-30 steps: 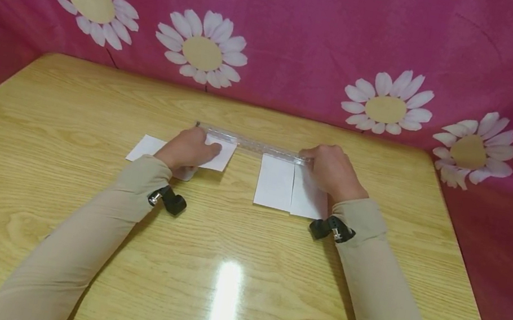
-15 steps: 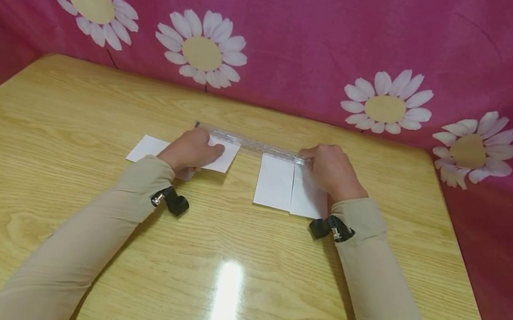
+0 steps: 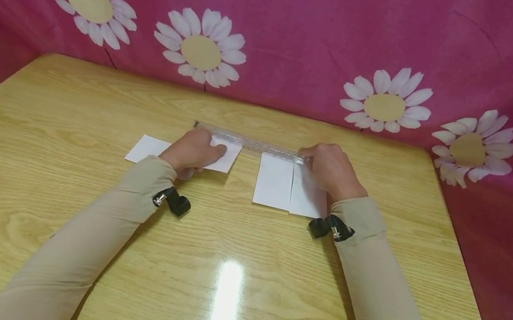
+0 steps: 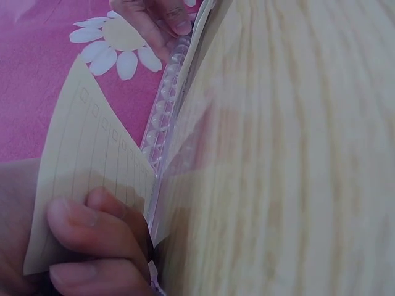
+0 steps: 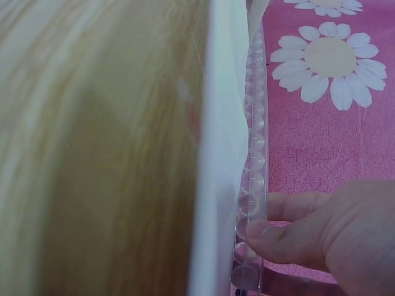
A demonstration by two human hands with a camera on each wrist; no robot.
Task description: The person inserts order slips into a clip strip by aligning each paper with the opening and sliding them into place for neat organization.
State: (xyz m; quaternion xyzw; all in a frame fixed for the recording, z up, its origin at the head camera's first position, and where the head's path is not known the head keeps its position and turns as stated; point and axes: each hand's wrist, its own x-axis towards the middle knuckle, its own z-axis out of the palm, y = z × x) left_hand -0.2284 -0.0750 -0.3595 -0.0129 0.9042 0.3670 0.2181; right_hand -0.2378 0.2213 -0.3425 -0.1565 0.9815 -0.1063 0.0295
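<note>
A clear plastic strip (image 3: 251, 143), with a row of round clear bumps along it, spans between the two hands. My left hand (image 3: 190, 149) pinches a white paper card (image 3: 227, 158) near the strip's left end. In the left wrist view that card (image 4: 77, 139) shows ruled lines and small printed boxes, and its edge meets the strip. My right hand (image 3: 334, 171) pinches the strip's right end between thumb and fingers. Two white cards (image 3: 275, 181) hang side by side below the strip on the right; whether the strip grips them, I cannot tell.
Another white card (image 3: 145, 149) lies left of my left hand, partly under the wrist. Everything is over a wood-grain table (image 3: 197, 264). A pink curtain (image 3: 299, 36) with large daisies stands along the table's far edge.
My left hand has shifted slightly to the right along the strip, carrying its card. The right hand and the two cards beside it have stayed in place.
</note>
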